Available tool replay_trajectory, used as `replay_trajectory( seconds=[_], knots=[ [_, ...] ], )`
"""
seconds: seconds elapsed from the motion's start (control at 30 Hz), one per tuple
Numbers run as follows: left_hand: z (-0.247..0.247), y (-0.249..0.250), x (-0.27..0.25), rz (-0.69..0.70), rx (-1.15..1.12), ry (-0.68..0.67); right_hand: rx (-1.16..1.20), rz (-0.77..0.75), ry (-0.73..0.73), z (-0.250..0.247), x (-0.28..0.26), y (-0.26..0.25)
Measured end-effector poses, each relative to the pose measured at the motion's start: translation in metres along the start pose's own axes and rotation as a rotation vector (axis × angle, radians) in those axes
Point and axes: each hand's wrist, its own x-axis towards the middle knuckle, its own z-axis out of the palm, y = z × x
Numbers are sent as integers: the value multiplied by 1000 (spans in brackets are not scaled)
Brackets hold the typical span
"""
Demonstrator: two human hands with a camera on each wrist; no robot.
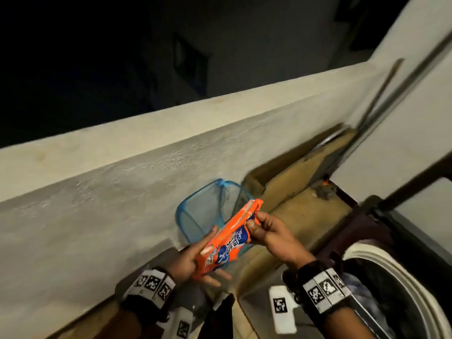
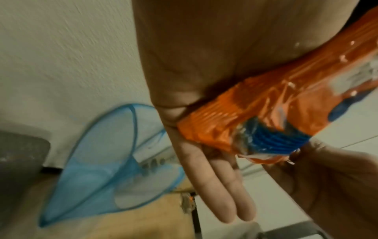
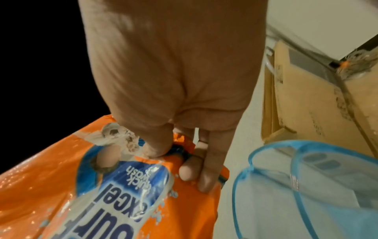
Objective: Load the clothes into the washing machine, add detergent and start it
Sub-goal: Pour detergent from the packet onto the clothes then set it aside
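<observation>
Fingers (image 3: 210, 161) of right hand (image 1: 271, 237) pinch detergent packet (image 1: 227, 243) top, left hand (image 1: 186, 264) beneath

Blue mesh basket (image 1: 203, 211) against the rough wall (image 1: 122, 192), beside cardboard boxes (image 1: 305, 172) (edges worn).
</observation>
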Motion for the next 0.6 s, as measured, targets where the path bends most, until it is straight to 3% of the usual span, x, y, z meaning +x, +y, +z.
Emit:
replay_trajectory(
  seconds=[0.13, 0.3, 0.43, 0.6],
  knots=[
    [68, 21, 35, 41, -42, -192, 26, -85, 196, -52, -46, -19],
    [151, 37, 70, -31, -19, -135, -77, -128, 482, -105, -107, -28],
    [220, 43, 87, -13, -96, -194, -178, -121, 707, -144, -166, -40],
    [285, 35, 114, -6, -177, -253, -143, -113, 726, -173, -228, -57]
  ],
)
